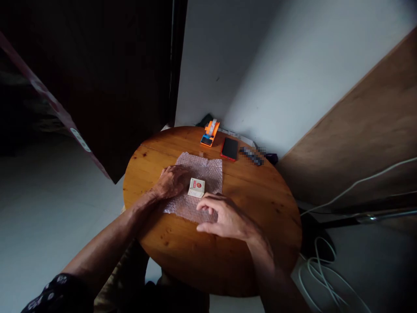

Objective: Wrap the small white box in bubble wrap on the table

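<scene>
A small white box (196, 187) with a red mark on its top sits on a sheet of bubble wrap (213, 169), near the sheet's middle. To the left of the box, my left hand (172, 180) lies flat with its fingers stretched over the left side of the wrap. My right hand (223, 215) is just in front of and to the right of the box, over the wrap's near right part. Its fingers are bent, with thumb and fingertips apart and nothing between them. Both hands appear clear of the box.
All this is on a round wooden table (260, 243). Along its far side are an orange tape dispenser (210, 134), a red-edged phone (230, 149) and a dark, blurred-out item (251, 155). A wall (228, 65) stands behind. A loose white cable (321, 271) is on the right.
</scene>
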Demonstrator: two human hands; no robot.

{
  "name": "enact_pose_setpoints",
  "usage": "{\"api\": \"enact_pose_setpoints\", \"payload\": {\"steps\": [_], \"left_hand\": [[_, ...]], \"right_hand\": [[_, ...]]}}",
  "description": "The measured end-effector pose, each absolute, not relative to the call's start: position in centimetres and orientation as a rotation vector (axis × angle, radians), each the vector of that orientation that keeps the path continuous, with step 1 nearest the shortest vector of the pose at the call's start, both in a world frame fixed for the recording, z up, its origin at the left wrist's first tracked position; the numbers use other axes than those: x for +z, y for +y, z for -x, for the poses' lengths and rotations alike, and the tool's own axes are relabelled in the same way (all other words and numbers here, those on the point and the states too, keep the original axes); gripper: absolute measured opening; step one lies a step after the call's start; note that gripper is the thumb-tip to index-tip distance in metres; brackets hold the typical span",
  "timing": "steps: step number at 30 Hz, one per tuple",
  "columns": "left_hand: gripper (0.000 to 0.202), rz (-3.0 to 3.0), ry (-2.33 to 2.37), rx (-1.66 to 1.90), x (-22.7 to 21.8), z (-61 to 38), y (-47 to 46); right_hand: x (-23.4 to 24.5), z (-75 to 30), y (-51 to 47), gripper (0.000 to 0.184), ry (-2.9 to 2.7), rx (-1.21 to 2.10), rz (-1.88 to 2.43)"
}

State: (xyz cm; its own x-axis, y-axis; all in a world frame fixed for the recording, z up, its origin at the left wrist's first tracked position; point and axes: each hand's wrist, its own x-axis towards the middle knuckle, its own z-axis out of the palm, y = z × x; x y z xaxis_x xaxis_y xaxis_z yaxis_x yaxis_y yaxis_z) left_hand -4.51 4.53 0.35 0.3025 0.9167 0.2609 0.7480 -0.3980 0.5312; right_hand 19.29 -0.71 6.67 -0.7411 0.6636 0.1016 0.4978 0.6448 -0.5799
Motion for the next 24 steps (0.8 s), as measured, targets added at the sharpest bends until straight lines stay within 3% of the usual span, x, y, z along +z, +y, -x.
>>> {"api": "enact_pose_setpoints", "payload": {"steps": [4,8,16,20,24], "left_hand": [[0.057,-2.266,1.499,0.825,0.0,4.5,4.7],[0.056,-2.232,1.486,0.921,-0.7,4.7,5.1],[0.049,-2.168,1.477,0.980,-0.9,4.9,5.3],[0.042,-2.103,1.442,1.065,0.1,4.7,4.6],[0.037,-1.996,1.240,1.147,1.7,5.0,3.9]], "right_hand": [[5.6,-18.6,-1.9,0.011,-2.708,0.570,0.983],[4.7,-18.5,-1.7,0.023,-2.759,0.485,0.944],[4.6,-18.6,-1.9,0.013,-2.752,0.381,1.041],[4.4,-18.2,-1.5,0.022,-2.722,0.275,0.955],[5.6,-18.4,-1.2,0.017,-2.520,0.222,0.941]]}}
